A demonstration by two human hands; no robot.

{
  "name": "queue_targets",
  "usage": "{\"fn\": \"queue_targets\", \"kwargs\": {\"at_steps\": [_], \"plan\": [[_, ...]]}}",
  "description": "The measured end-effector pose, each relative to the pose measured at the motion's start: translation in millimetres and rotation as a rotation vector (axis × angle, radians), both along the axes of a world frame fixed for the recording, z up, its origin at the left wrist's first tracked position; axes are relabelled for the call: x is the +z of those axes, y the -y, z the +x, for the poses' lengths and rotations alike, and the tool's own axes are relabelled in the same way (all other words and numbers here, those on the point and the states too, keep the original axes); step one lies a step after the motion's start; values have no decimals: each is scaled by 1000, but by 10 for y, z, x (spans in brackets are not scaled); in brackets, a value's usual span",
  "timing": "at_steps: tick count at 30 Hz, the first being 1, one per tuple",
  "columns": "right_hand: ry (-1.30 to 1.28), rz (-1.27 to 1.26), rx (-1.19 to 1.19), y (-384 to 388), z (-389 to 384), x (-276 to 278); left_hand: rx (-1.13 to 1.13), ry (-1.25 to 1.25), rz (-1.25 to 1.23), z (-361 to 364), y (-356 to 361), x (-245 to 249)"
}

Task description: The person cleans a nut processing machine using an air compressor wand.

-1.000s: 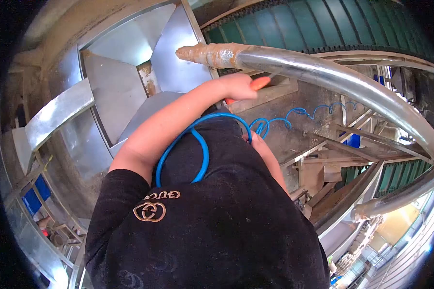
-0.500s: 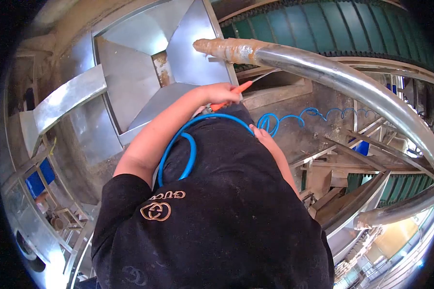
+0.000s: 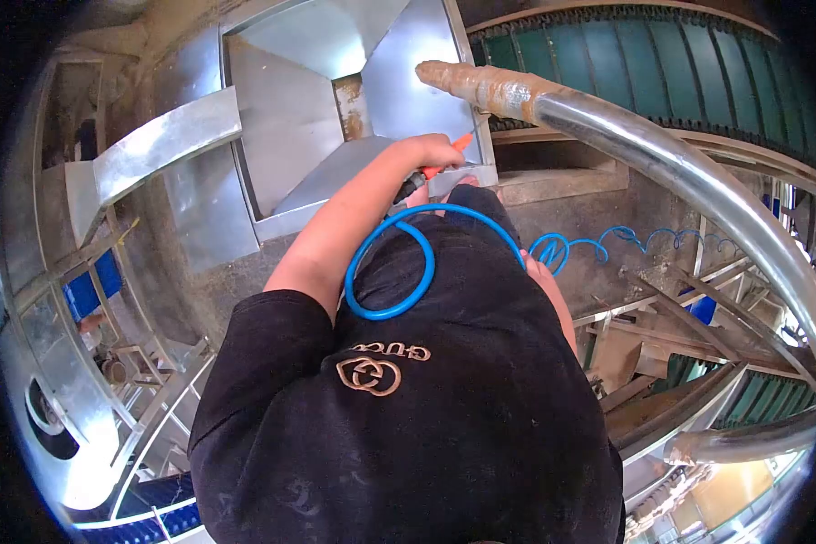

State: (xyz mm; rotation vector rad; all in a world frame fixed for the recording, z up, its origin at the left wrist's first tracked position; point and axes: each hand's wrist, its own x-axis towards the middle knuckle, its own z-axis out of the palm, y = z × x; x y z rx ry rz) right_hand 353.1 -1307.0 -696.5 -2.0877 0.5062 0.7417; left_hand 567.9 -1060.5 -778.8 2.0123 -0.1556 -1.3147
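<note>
My left hand (image 3: 437,152) is closed around an orange air blow gun (image 3: 432,171), whose black rear fitting (image 3: 410,188) shows below the fist. From the gun a blue air hose (image 3: 426,276) loops in front of my black shirt and runs to my right hand (image 3: 542,272). That hand sits low beside my body, closed on the hose, with its fingers partly hidden. Beyond it the hose continues to the right in coils (image 3: 621,234). Just past my left hand lies a sheet-metal hopper (image 3: 286,127) with sloping sides and a square opening at its bottom.
A large shiny metal pipe (image 3: 644,145) with a brown-wrapped end arches over the hopper's right side. Behind it runs a green ribbed conveyor (image 3: 598,68). On the left is a curved metal chute (image 3: 168,140). Metal framing (image 3: 698,313) stands at the right.
The view has shifted, so the surroundings sit farther right and my body slightly lower. The blue hose loop has become rounder. Both hands keep their hold.
</note>
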Motion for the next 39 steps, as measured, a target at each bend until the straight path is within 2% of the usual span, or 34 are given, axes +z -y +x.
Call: {"fn": "queue_targets", "kwargs": {"at_steps": [3, 5, 7, 9, 11, 13, 15, 16, 20, 23, 25, 26, 29, 33, 35, 36, 38, 39], "plan": [[63, -18, -40, 31, -5, 50, -43, -47, 27, 45, 188, -122], [81, -38, -51, 65, -11, 87, 23, -31, -76, 10, 312, -267], [-32, -68, -74, 110, -19, 96, 62, 2, -120, -14, 439, -299], [-3, -45, -31, 200, -25, -33, -56, 2, -43, 28, 530, -270], [36, -15, 17, 297, 12, -107, -77, 25, -4, 37, 588, -168], [0, -44, -57, 201, 217, 191, -100, 46, 44, -5, 622, -16], [61, 0, -8, 324, 244, 45, -175, 54, 139, 14, 668, 136], [117, 33, 38, 404, 267, -21, -188, 90, 162, -10, 694, 4], [32, 151, 82, 636, 335, -126, -143, 39, 233, -80, 687, -104], [23, 190, 84, 649, 372, -209, -100, 40, 284, -167, 524, -41], [82, 181, 125, 656, 423, -277, -84, -7, 425, -246, 440, 182], [-149, 296, 20, 679, 496, -338, -38, -18, 435, -324, 335, 156], [-237, 361, 87, 712, 545, -458, 32, -64, 514, -580, -12, -25], [-188, 417, 138, 672, 580, -507, 174, -106, 604, -892, -566, -169], [-205, 392, 155, 657, 653, -407, 372, -232, 684, -1034, -849, -290], [-183, 384, 166, 655, 672, -420, 385, -230, 684, -1087, -956, -287], [-183, 384, 188, 665, 703, -548, 678, -158, 649, -1179, -1180, -277], [-183, 387, 198, 648, 763, -538, 688, -158, 652, -1203, -1323, -327]]}}
